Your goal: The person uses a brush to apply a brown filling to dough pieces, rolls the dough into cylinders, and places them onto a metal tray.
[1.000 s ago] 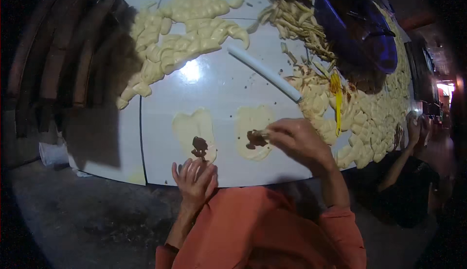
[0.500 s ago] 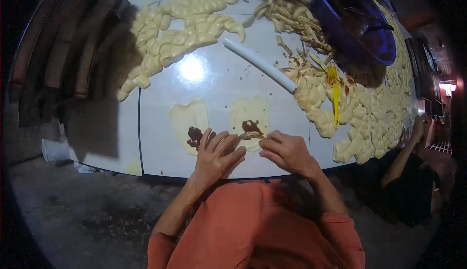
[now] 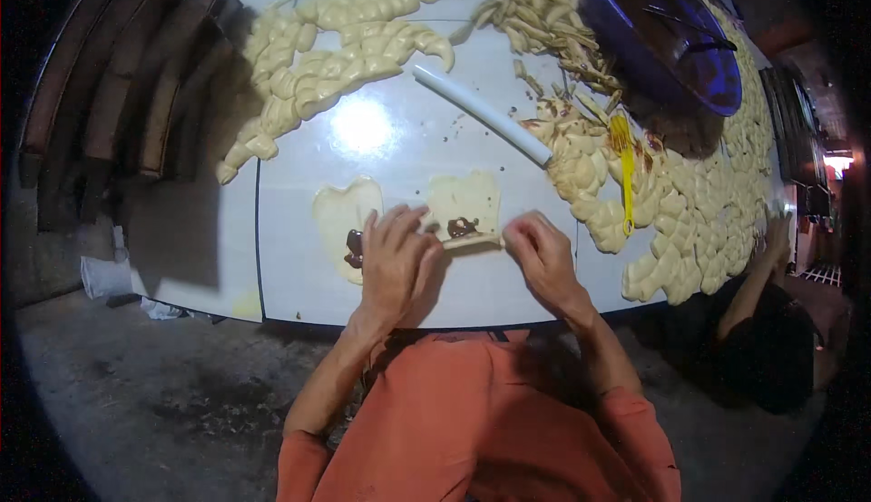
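Note:
A thin pale dough sheet (image 3: 464,191) lies before me with a dab of dark brown filling (image 3: 462,227) on it. Its near edge is folded up toward the filling. My left hand (image 3: 392,261) has bent fingers at the left end of that fold, the fingertips partly hidden. At the right end, my right hand (image 3: 543,252) pinches the corner of the fold between thumb and fingers. Partly behind my left hand lies a second dough sheet (image 3: 343,201), flat, with its own brown filling (image 3: 353,248).
A white rolling pipe (image 3: 481,113) lies beyond the sheets. Dough piles (image 3: 331,71) sit far left, dough pieces (image 3: 685,239) right, with a yellow fork (image 3: 626,175) on them. Banana-like slices (image 3: 535,16) lie near a blue basin (image 3: 667,39). Another person's arm (image 3: 755,275) shows at right.
The sheet's near edge has been turned up over a strip lying by the filling, covering part of the filling. My right hand has shifted slightly right, and my left hand's fingers have lifted and bent.

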### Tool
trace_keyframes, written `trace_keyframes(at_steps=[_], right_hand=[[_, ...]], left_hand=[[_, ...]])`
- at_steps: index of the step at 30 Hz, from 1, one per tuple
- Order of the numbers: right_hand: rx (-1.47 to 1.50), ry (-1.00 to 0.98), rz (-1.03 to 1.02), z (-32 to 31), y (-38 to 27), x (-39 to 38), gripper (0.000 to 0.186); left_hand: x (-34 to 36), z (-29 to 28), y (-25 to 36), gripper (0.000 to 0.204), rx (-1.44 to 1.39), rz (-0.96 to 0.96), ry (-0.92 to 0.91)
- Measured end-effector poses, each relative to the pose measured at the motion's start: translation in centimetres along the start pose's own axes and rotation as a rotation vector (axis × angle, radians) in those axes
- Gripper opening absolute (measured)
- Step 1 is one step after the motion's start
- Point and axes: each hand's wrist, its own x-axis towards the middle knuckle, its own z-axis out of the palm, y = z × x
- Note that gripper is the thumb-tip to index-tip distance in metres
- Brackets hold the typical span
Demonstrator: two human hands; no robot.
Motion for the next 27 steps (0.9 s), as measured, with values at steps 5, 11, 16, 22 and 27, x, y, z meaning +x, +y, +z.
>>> trace_keyframes(at_steps=[5,11,16,22,27], right_hand=[[-0.3,0.094,-0.071,1.7,0.5,1.3,0.013],[-0.177,0.009,-0.258,-0.2,-0.4,1.4,0.031],[-0.516,-0.093,-0.467,0.5,0.6,1.9,0.023],[-0.482,-0.085,-0.316,1.0,1.2,2.6,0.019],[-0.445,-0.114,-0.475,0.2,-0.1,2.4,0.028]], left_hand=[[1.1,1.0,-0.7,0.018,0.137,-0.149,0.0],[0.4,-0.6,-0.8,0.031,0.047,-0.055,-0.029],[1.5,-0.7,-1.0,0.026,-0.008,0.037,-0.165],[2.8,-1.0,-0.5,0.016,0.016,-0.053,-0.147],[2.7,-0.5,-1.2,0.018,-0.011,-0.019,-0.122]])
